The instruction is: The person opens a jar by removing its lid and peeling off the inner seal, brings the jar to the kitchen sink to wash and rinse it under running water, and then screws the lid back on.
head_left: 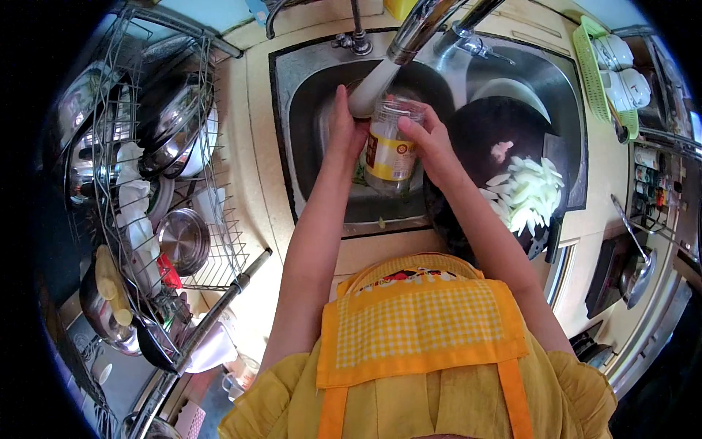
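Note:
A clear glass jar with a yellow label is tilted over the left sink basin. My right hand is closed around its side, thumb near the threaded mouth. White water runs from the faucet between my hands. My left hand is beside the stream, thumb pointing up. Its other fingers are mostly hidden behind the water and jar, where a round rim shows faintly; I cannot make out what it is.
A dark round board with sliced pale vegetables, a small piece of meat and a cleaver lies over the right basin. Wire racks of pans stand left. A green basket holds white bowls.

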Motion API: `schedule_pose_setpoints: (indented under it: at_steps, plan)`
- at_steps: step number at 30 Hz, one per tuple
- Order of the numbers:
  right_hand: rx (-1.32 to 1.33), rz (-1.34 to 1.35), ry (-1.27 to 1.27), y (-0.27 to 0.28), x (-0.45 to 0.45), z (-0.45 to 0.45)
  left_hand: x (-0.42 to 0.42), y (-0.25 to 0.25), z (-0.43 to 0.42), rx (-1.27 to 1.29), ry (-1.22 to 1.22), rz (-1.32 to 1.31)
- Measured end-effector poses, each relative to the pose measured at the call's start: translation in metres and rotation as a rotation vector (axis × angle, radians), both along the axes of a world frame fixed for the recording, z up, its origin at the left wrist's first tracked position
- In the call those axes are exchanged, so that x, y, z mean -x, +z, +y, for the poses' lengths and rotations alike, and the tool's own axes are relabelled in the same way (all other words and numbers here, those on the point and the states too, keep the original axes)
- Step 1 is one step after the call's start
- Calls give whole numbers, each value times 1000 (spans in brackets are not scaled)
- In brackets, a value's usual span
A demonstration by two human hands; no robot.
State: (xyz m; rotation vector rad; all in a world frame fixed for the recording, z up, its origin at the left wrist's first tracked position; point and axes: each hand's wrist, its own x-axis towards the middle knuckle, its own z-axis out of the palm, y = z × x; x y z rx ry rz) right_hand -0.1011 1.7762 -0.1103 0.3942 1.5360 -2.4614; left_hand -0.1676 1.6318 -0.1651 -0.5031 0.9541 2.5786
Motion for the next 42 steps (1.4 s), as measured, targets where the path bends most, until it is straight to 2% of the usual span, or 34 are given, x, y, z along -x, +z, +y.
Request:
schedule_pose_setpoints:
  at_steps: [1,4,7,10,14,17,20,21,24,25,27,30,33,36,40,41,42]
  plan:
    - [-2,-7,-30,0,0,-1,2,-1,1,27,51,-11]
    - [-81,55,-31,-3,-3,-4,6,-2,2,435,99,113]
    - [-165,194,-41,-10,-4,-11,9,-5,-5,498,127,91]
    - [-354,263,-27,-14,3,-16,5,-8,-10,208,144,47]
    - [-456,279,-56,-15,18,-28,-8,-26,-21,16,151,-13]
    - [-427,411,-1,8,21,-38,-11,-57,-37,110,131,114]
    - [-822,366,-31,-22,34,-33,-30,-43,-45,140,192,-69]
    - [-868,394,-60,-26,34,-31,-29,-61,-55,75,172,-35]
    - [-629,492,-62,-5,25,-37,-35,-65,-67,17,264,-76]
    - [-682,440,-52,-12,26,-36,-37,-47,-63,69,304,-141]
    - [-788,352,-51,-30,39,-33,-38,-59,-69,86,320,-176]
    - [-629,494,-65,-6,33,-37,-37,-58,-73,104,297,-131]
    - [-817,328,-86,-34,45,-35,-41,-63,-74,144,272,-96]
    - [-359,375,118,-14,40,-30,-40,-64,-76,175,290,-95]
    - [-735,288,141,-12,42,-24,-40,-59,-77,212,241,-23]
    - [-520,334,233,-25,47,-25,-38,-69,-80,209,249,22]
    - [-511,291,181,-38,48,-23,-40,-80,-83,204,253,61]
